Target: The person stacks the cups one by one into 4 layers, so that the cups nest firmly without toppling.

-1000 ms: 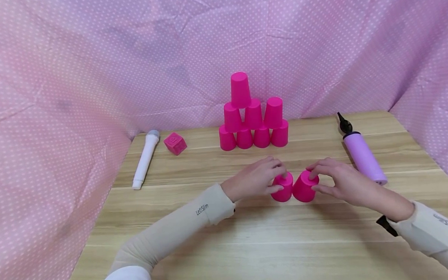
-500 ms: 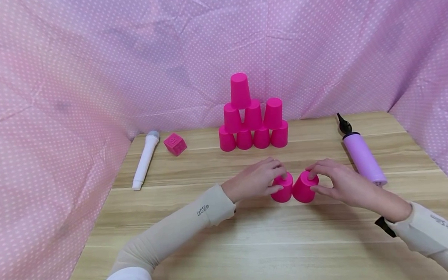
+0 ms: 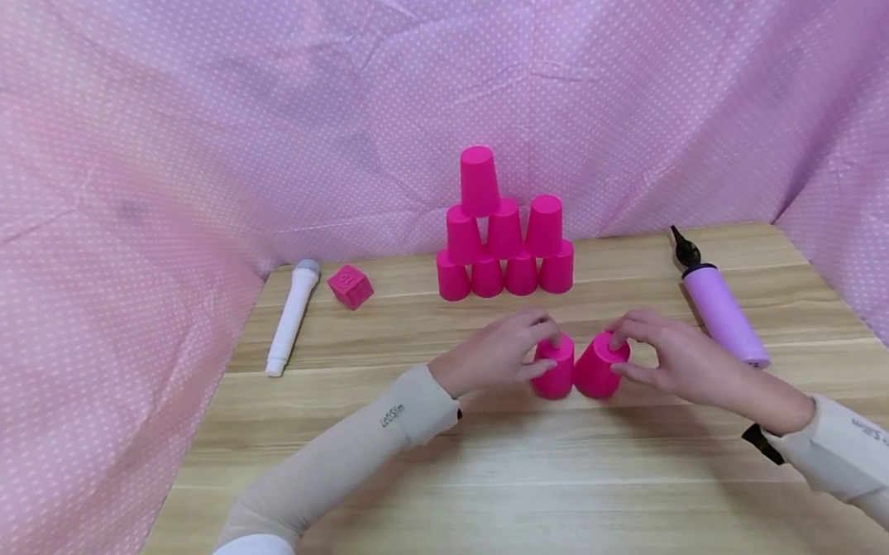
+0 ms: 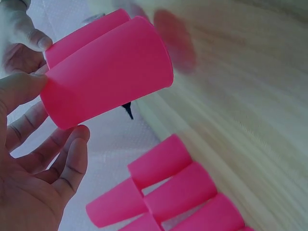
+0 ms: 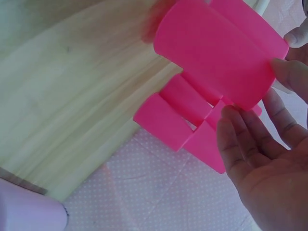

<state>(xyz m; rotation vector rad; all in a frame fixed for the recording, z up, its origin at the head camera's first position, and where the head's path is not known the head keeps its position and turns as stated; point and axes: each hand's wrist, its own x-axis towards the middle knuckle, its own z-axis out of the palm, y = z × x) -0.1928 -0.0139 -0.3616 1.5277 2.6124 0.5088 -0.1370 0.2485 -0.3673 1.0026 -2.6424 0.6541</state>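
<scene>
Two upside-down pink cups stand side by side in the middle of the table. My left hand point(image 3: 503, 353) pinches the left cup point(image 3: 555, 374) near its closed top, its thumb on the near side and fingers behind. On the other cup point(image 3: 596, 374), my right hand point(image 3: 667, 355) has the same kind of grip, from the right. Both wrist views show the thumbs at the top edges, and the cups' lower rims meet or nearly meet in the head view. Behind them rises a pyramid of pink cups point(image 3: 504, 225): several in the bottom row, three above, one on top at the left.
A white microphone point(image 3: 292, 321) and a pink cube point(image 3: 350, 286) lie at the back left of the wooden table point(image 3: 513, 490). A purple hand pump point(image 3: 723, 315) with a black nozzle lies to the right. Dotted pink cloth point(image 3: 333, 108) hangs behind and at the sides.
Both hands have shifted slightly to the left together with their two cups. The pyramid and the other things stay where they were.
</scene>
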